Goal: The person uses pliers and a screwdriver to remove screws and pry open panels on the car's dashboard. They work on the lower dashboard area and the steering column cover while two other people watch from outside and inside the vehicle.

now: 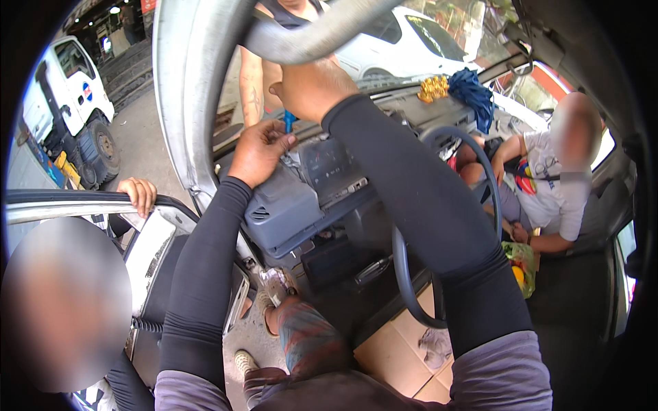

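A small blue piece (pixel 289 122) was seen above the middle of the frame, slightly left of centre, in the narrow gap between the two bare hands. It was placed to the upper right of the left hand (pixel 262 152) and to the lower left of the right hand (pixel 312 89). Its visible part was set roughly upright in the frame, so that its lower end was faced by the left fingers and its upper end by the right hand; its full length could not be made out. The left hand was judged the nearer, its thumb and fingertips being drawn close together right at the lower end, though whether the piece was pinched there could not be told. The right hand was turned with its back to the view and its fingers were mostly hidden, so its grip could not be told either.

Below the hands, an instrument cluster (pixel 330 163) and a grey dashboard panel (pixel 282 214) were seen, the left wrist being held over the panel's upper edge. The right forearm was stretched across from the lower right, above the steering wheel (pixel 403 270). The top of the frame was crossed by a curved grey bar (pixel 312 40).
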Available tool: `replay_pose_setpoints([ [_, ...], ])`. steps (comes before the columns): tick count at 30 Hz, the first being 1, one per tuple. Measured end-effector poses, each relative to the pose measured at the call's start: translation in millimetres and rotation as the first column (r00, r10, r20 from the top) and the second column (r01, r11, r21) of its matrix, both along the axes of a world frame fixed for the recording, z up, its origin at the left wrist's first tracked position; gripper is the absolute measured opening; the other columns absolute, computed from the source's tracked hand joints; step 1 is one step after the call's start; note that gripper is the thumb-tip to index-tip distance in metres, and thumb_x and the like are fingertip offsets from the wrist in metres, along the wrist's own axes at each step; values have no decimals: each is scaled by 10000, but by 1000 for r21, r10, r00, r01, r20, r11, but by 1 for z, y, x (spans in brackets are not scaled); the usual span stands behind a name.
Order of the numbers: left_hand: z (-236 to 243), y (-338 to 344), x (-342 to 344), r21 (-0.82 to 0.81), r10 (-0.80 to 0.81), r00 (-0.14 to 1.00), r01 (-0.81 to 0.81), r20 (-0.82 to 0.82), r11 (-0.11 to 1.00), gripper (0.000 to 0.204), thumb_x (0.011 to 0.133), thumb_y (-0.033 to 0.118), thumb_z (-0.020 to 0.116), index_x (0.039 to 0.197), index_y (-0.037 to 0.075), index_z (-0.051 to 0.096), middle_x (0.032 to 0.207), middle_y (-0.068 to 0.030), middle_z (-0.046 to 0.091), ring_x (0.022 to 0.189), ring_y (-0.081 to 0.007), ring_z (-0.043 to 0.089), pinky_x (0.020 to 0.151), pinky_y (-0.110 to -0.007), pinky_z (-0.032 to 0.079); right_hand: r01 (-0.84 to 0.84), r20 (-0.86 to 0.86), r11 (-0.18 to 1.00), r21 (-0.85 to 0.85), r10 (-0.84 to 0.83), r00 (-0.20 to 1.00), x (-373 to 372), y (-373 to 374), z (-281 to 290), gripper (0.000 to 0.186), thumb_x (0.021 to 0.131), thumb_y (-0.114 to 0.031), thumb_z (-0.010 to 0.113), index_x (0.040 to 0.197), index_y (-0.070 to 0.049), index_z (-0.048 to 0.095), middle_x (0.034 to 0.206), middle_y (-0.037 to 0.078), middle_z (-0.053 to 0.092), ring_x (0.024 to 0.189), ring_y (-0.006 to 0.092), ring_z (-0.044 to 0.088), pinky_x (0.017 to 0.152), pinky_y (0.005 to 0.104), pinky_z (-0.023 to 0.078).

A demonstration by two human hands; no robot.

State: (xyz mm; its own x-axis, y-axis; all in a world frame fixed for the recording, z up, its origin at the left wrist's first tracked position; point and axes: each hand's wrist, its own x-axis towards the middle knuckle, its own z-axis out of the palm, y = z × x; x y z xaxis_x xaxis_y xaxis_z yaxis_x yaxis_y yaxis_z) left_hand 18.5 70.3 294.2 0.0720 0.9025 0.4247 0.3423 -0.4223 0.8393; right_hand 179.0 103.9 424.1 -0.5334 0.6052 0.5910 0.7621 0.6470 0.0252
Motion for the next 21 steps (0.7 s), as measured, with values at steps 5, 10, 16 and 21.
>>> replay_pose_setpoints([
  [5,-3,-1,5,14,-132,971,132,197,991,182,1078,61,648,1216,-57,632,1006,-76,780,943,-134,721,897,-296,568,-287,-65,914,-286,280,958,7,-5,19,244,932,-206,732,1128,-61,731,1087,198,789,1079,392,756,932,491,590],
  [10,-8,12,-13,85,172,972,-160,-161,983,158,1004,79,773,1041,-32,668,903,-95,788,829,-108,707,758,-282,561,-28,79,999,-28,31,996,-8,-16,7,504,979,-520,716,1203,-69,716,1035,154,795,1034,364,776,1114,680,403],
  [16,-6,1,8,71,-159,962,147,221,987,233,1119,92,594,1282,-62,659,1161,-116,775,1040,-162,717,980,-335,572,-338,-27,935,-105,337,941,10,11,12,315,941,-203,735,1205,-42,674,1041,211,759,1001,389,766,913,473,579],
  [21,-4,10,-9,-57,-45,999,46,9,997,197,1087,49,632,1245,-65,657,1041,-99,775,943,-133,720,895,-302,582,-92,-15,991,-93,91,996,2,-8,1,357,944,-212,768,1245,-45,673,1102,212,775,1072,385,757,938,490,570],
])
